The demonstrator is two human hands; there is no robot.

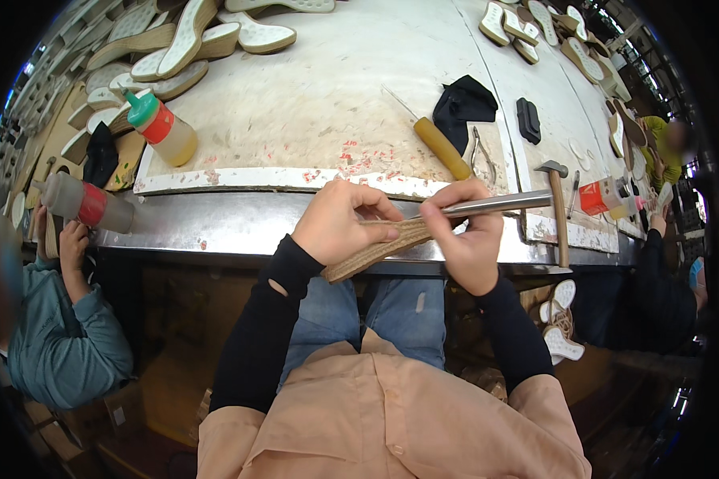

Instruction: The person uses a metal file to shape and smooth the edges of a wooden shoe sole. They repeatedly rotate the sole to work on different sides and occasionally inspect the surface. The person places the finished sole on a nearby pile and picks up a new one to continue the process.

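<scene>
My left hand [343, 223] is closed round a tan, woven-textured wedge sole [375, 253], with the thumb on its upper side. The sole lies slanted over the metal front edge of the bench, its thick end toward my lap. In my right hand [469, 239] a shiny metal rod [503, 203] is gripped, pointing to the right. The rod's near end meets the sole by my right fingertips; the exact contact is hidden. Just beyond this hand lies an awl [442, 149] with a yellow handle. Beside it are small pliers [482, 156] and a black cloth [462, 105].
A hammer [562, 219] rests over the bench edge to the right, near a black block [528, 120]. A green-capped squeeze bottle [161, 129] stands left. Piled wedge soles [185, 41] fill the far left. Co-workers sit on both sides, one in a teal sleeve [96, 331].
</scene>
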